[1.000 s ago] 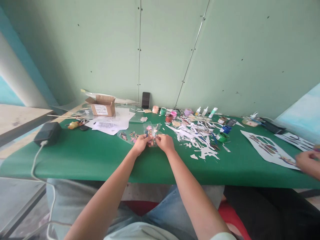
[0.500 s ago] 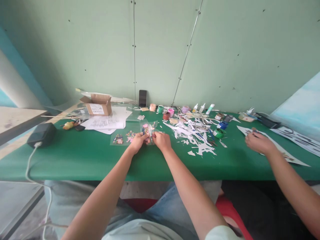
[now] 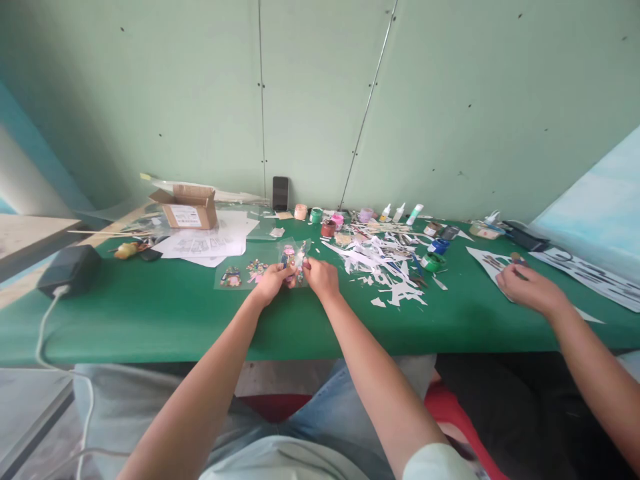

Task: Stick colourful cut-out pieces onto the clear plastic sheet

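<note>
My left hand [image 3: 271, 283] and my right hand [image 3: 321, 276] are close together over the green table [image 3: 165, 313], both pinched on a small clear plastic packet with colourful stickers [image 3: 293, 255] held upright between them. Just left of my hands, more clear packets with coloured cut-outs [image 3: 243, 274] lie flat on the table. To the right of my hands lies a heap of white paper scraps [image 3: 390, 270].
A cardboard box [image 3: 185, 207], printed sheets [image 3: 205, 241], a dark phone [image 3: 281, 193] leaning on the wall, small paint pots [image 3: 327, 227] and glue bottles [image 3: 400, 213] stand along the back. A black adapter [image 3: 67, 269] with white cable sits left. Another person's hand [image 3: 527, 289] rests on a printed sheet at right.
My hands stay pinched on the packet while the view shifts slightly. The other person's hand has come in from the right edge and settled on the printed sheet.
</note>
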A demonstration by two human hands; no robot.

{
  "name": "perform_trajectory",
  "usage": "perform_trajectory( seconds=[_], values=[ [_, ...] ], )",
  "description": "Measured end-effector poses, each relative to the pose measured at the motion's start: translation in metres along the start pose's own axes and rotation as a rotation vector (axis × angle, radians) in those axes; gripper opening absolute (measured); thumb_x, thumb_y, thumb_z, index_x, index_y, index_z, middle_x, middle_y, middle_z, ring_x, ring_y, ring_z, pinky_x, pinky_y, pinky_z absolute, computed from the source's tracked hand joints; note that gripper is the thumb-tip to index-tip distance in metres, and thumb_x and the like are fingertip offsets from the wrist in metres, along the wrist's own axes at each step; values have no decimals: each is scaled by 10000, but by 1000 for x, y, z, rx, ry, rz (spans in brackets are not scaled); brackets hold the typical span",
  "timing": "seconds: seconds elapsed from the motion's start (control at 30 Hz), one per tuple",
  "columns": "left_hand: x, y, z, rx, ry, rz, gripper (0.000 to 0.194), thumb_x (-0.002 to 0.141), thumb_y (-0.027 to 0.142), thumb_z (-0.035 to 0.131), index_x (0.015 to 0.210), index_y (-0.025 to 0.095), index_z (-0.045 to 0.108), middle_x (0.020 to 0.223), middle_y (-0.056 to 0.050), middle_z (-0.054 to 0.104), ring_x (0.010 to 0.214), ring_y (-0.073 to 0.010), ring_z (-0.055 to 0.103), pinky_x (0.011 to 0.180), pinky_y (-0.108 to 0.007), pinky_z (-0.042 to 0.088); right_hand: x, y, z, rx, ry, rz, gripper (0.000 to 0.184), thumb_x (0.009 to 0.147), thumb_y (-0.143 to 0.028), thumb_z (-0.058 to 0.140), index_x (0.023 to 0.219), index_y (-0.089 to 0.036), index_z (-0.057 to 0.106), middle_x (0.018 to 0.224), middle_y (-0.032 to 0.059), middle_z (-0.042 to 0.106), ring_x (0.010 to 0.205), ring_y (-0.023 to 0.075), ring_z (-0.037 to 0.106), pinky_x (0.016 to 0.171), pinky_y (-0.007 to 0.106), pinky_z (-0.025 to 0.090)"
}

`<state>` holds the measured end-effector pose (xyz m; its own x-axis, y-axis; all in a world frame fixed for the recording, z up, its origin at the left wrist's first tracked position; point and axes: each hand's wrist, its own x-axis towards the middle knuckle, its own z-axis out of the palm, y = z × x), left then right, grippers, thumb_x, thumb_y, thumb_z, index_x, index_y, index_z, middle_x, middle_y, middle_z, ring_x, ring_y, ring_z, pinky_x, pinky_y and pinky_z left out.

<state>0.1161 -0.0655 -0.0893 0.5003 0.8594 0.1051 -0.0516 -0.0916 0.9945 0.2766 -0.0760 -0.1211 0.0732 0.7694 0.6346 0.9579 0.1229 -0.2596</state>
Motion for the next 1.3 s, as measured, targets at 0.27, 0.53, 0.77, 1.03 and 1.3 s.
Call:
perform_trajectory(
  seconds=[0.27,0.53,0.77,1.03,1.3],
  values=[
    [1,-1,0,26,-9,-17,340,655,482,667,570,171,559,449,20,532,468,-102,446,548,-269,352,1,4,2,-7,-37,19,402,989,-334,419,694,-266,685,618,84,672,707,167,669,695,297,413],
    [-1,1,-3,54,-33,-37,274,656,441,626,609,175,581,416,34,510,438,-96,406,527,-261,313,2,-1,-4,-34,-112,46,396,993,-339,395,769,-289,718,687,106,707,733,178,682,684,297,401],
    [0,-1,-5,77,-60,-55,245,667,407,604,595,173,591,409,32,497,442,-100,404,533,-266,308,4,-15,-24,-108,-273,159,249,942,-309,513,879,-193,725,847,97,755,823,186,681,652,241,354],
    [0,-3,-9,85,-100,-73,243,675,408,591,590,180,594,381,42,463,427,-104,402,531,-273,317,5,-22,-35,-107,-301,176,235,931,-293,519,888,-217,738,869,70,760,834,184,684,613,240,301],
    [-2,3,-7,93,-141,-98,280,652,426,608,522,190,532,369,45,418,409,-92,368,510,-276,295,5,-22,-37,-100,-294,188,230,933,-288,521,883,-215,734,872,68,761,837,183,683,619,238,297]
  ],
)
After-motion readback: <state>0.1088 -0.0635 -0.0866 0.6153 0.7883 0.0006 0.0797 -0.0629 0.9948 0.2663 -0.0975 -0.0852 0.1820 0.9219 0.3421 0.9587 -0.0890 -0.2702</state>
